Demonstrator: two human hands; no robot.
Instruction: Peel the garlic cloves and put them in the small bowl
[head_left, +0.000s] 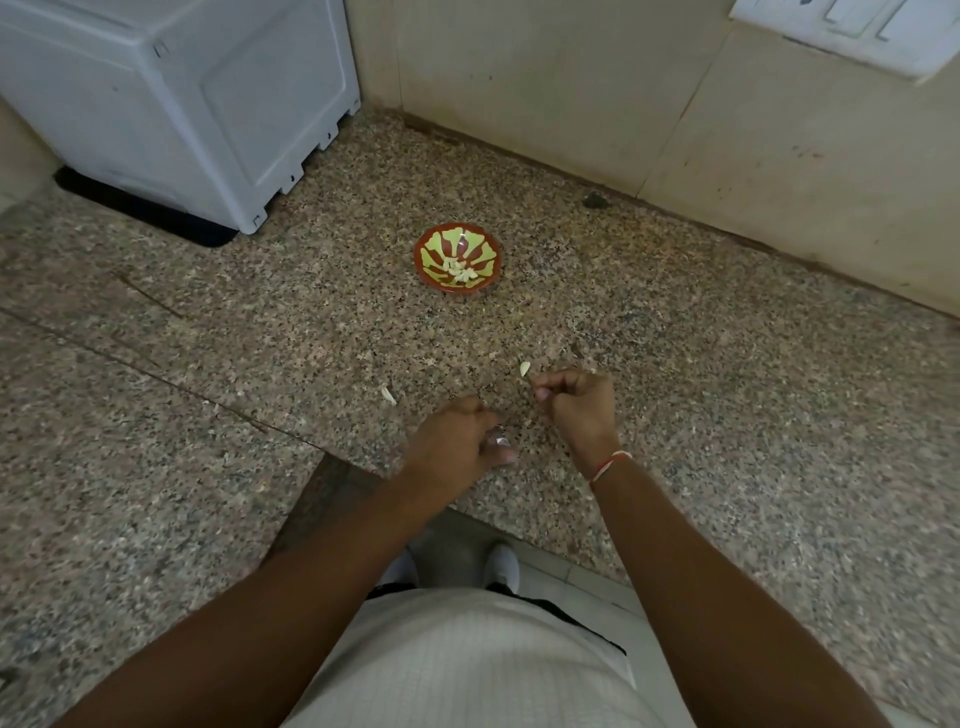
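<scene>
Curling, both hands' fingers (545, 387); grasp unclear; small bowl (457, 258) beyond, white appliance (176, 98) far-left.

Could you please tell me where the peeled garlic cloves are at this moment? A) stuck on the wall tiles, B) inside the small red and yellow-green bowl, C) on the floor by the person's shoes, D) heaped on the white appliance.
B: a small cluster of pale peeled garlic cloves lies inside the small bowl on the speckled counter, beyond both hands; none shows on the appliance, floor or wall.
</scene>
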